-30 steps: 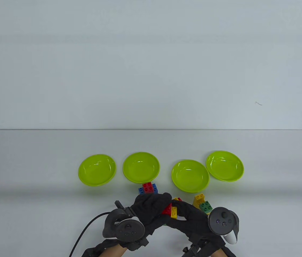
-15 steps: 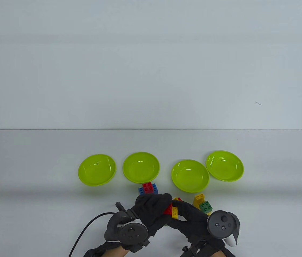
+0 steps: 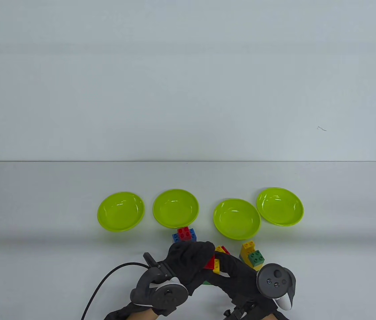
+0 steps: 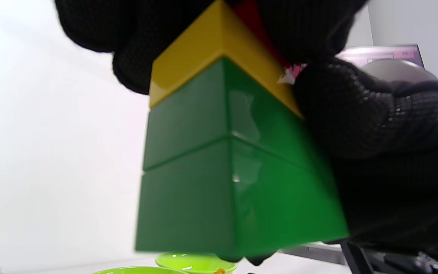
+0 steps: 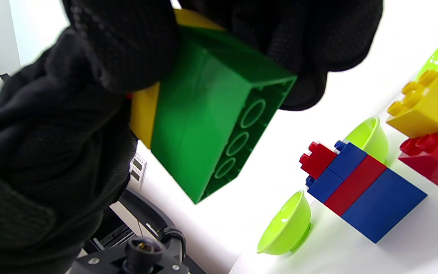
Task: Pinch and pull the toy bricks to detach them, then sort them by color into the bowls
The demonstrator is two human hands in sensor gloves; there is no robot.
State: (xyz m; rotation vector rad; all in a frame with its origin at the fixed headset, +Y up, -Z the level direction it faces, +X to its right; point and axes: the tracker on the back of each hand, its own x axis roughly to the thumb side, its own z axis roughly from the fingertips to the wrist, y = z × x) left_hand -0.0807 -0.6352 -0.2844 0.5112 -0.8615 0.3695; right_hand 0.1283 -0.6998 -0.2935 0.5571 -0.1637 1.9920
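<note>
Gripping one brick stack [image 3: 215,261] from both sides, the left hand [image 3: 188,260] and right hand [image 3: 238,271] had their fingers curled round it above the tabletop [image 3: 41,200]. Just beyond the left hand sat a red-and-blue stack [image 3: 184,234]; past that, four green bowls [image 3: 175,208] in a row.

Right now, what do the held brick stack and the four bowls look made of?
Green, yellow and red toy brick stack held by both hands: looks like hard moulded plastic, glossy, with sharp edges and hollow tubes underneath. Four lime-green round bowls: likely glossy plastic, given the bright highlights.
</note>
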